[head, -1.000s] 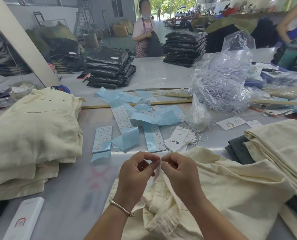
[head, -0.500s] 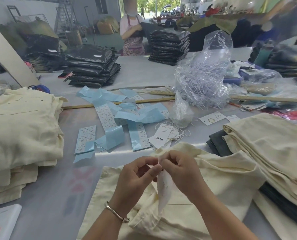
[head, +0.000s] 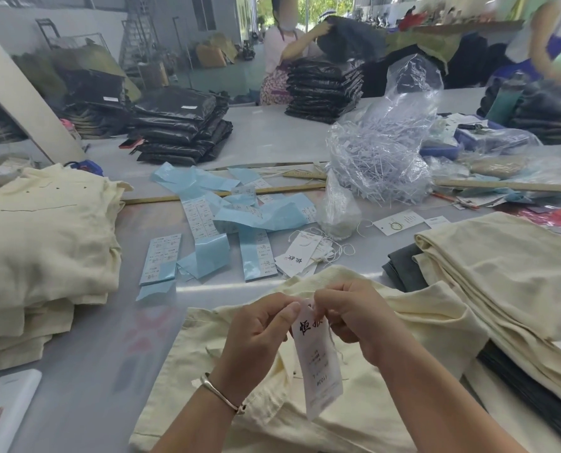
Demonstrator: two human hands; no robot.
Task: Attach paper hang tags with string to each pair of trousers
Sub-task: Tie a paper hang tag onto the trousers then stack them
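A white paper hang tag [head: 318, 364] with black characters hangs between my hands over a cream pair of trousers [head: 413, 325] lying in front of me. My left hand [head: 256, 331] pinches the tag's top edge with thumb and fingers. My right hand [head: 357, 318] pinches the top of the tag from the other side, where a thin cream string [head: 333, 341] loops down beside it. More hang tags with strings [head: 300, 253] lie in a loose pile just beyond the trousers.
A folded stack of cream trousers [head: 40, 243] sits at the left, another stack [head: 508, 289] at the right over dark garments [head: 403, 266]. Blue sticker sheets [head: 256, 217], a clear plastic bag of fasteners [head: 380, 165], wooden rulers [head: 223, 192] and black bagged stacks [head: 181, 125] lie beyond. A white device [head: 4, 407] lies bottom left.
The tag now hangs full length with its printed face toward me; a second ago only its top edge showed between my fingers. A person at the far table has lifted a dark garment.
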